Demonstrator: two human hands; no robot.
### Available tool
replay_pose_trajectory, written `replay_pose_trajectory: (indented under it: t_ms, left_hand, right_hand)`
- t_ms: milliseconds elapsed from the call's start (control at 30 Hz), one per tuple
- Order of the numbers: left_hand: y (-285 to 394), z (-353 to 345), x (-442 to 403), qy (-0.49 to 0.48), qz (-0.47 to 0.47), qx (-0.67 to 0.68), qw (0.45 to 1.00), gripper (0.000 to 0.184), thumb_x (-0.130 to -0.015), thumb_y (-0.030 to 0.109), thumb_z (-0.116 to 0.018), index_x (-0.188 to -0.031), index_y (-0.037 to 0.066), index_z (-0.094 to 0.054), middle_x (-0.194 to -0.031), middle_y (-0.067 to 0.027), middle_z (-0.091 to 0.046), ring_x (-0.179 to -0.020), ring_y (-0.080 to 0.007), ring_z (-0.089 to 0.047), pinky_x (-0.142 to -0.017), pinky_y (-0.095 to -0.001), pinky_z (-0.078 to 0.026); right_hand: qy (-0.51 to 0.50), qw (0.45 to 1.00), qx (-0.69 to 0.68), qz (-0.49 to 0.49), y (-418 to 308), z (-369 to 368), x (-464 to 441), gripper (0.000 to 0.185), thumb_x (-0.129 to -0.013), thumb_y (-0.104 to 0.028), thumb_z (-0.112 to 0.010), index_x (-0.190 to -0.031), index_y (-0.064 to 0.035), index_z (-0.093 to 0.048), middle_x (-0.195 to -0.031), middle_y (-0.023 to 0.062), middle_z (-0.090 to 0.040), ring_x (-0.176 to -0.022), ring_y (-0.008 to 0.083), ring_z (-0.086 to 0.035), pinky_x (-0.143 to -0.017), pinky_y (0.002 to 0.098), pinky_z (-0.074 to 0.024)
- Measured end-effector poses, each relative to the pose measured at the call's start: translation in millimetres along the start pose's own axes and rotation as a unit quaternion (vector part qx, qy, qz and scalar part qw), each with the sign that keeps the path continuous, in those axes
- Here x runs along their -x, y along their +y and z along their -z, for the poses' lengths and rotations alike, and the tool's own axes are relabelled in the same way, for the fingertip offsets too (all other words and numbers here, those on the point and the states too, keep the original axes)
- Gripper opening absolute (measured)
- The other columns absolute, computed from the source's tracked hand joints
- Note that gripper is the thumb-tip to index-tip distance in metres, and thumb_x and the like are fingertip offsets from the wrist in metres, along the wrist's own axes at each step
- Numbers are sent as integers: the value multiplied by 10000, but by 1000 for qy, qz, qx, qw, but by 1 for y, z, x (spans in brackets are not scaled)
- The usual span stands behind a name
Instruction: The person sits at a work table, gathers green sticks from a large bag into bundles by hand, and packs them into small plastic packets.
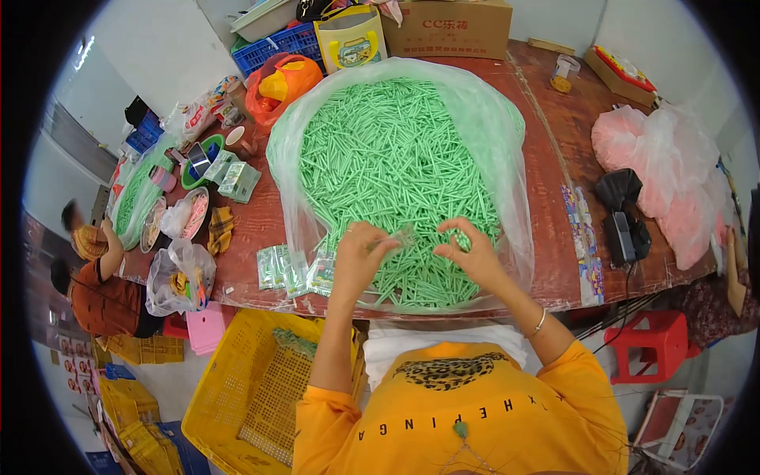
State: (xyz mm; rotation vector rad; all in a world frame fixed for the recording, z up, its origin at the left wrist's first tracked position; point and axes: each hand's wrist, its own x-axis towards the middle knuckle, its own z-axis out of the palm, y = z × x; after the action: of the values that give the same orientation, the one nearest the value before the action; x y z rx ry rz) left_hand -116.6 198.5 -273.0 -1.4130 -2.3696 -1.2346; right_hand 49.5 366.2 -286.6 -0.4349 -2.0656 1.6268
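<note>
A large clear plastic bag (516, 229), wide open on the table, is filled with thin pale-green sticks (388, 150). Over its near part, my left hand (362, 255) pinches a small clear packet (405, 237) between thumb and fingers. My right hand (473, 257) is a little to the right, its fingers curled round a small bunch of green sticks (459, 239) with their ends showing. The two hands are apart. Flat green-and-white printed packets (281, 267) lie on the table left of my left hand, close to the bag's edge.
A yellow crate (229, 380) stands below the table edge at left. A carton (447, 30) and a blue basket (277, 49) are at the back. Pink-filled bags (661, 174) and a black device (624, 229) sit at right, near a red stool (651, 344). People (103, 289) are at left.
</note>
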Motion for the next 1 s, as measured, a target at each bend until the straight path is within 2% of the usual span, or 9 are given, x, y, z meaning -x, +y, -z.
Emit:
replay_pose_trajectory:
  t_ms: [67,133,200,300,400,600,733,833,1000]
  left_hand:
    - [10,-2,4,-38,6,125,991,119,-759,63,-779,-825,8,-698,-753,-72,-614,-748,-220,-560,-675,-332,-444]
    - [6,-8,2,-36,-2,116,993,75,-793,58,-756,-847,16,-725,-738,-55,-620,-733,-167,-560,-659,-294,-434]
    - [-6,-16,1,-22,108,172,979,59,-829,64,-734,-860,15,-726,-737,-22,-597,-725,-110,-537,-651,-262,-415]
    - [-7,-14,3,-44,137,250,958,81,-864,73,-693,-881,2,-727,-744,-31,-589,-692,-116,-524,-648,-254,-415]
    - [-5,-8,4,-93,139,303,938,103,-897,92,-677,-905,0,-722,-791,5,-582,-723,-75,-506,-660,-233,-401]
    - [10,-5,10,-124,223,399,881,121,-888,119,-720,-899,3,-688,-830,16,-604,-748,-54,-512,-672,-218,-404]
    - [11,-2,9,-122,180,248,944,142,-853,104,-748,-903,5,-660,-784,26,-600,-716,-45,-490,-615,-225,-391]
    - [24,-5,8,-102,172,344,917,139,-834,95,-758,-865,1,-660,-734,26,-588,-694,-47,-476,-591,-240,-382]
    - [19,-13,9,-123,123,261,949,107,-835,66,-744,-863,-12,-677,-733,13,-591,-679,-73,-497,-593,-261,-403]
  right_hand:
    - [-16,1000,15,15,-7,4,-17,390,-833,-355,-780,-1014,-53,-612,-933,38,-676,-828,116,-587,-704,302,-475]
    - [-162,975,150,-21,3,5,-39,448,-818,-326,-796,-1118,-64,-590,-1076,49,-662,-872,125,-593,-782,317,-505]
    - [-190,965,175,-51,12,2,-48,480,-797,-308,-814,-1147,-67,-591,-1069,43,-668,-822,132,-595,-760,316,-503]
    - [-35,999,-28,20,-1,-5,-44,269,-824,-255,-805,-894,-45,-653,-823,-44,-651,-764,71,-543,-707,240,-441]
    - [-191,980,2,-52,15,3,-55,329,-796,-304,-820,-901,-39,-655,-755,-1,-635,-709,85,-518,-690,268,-443]
    - [-169,985,6,16,14,9,-43,269,-866,-283,-747,-899,-36,-647,-683,-6,-570,-663,83,-451,-624,270,-401]
    - [-149,986,43,64,13,10,-34,257,-872,-278,-732,-908,-39,-644,-663,23,-563,-643,87,-446,-604,278,-389]
    - [-164,982,56,79,6,12,-31,257,-874,-277,-729,-905,-38,-640,-663,33,-558,-640,88,-443,-598,283,-386]
    - [-163,984,42,57,10,9,-25,261,-874,-279,-733,-881,-40,-629,-672,19,-553,-654,82,-450,-621,270,-395]
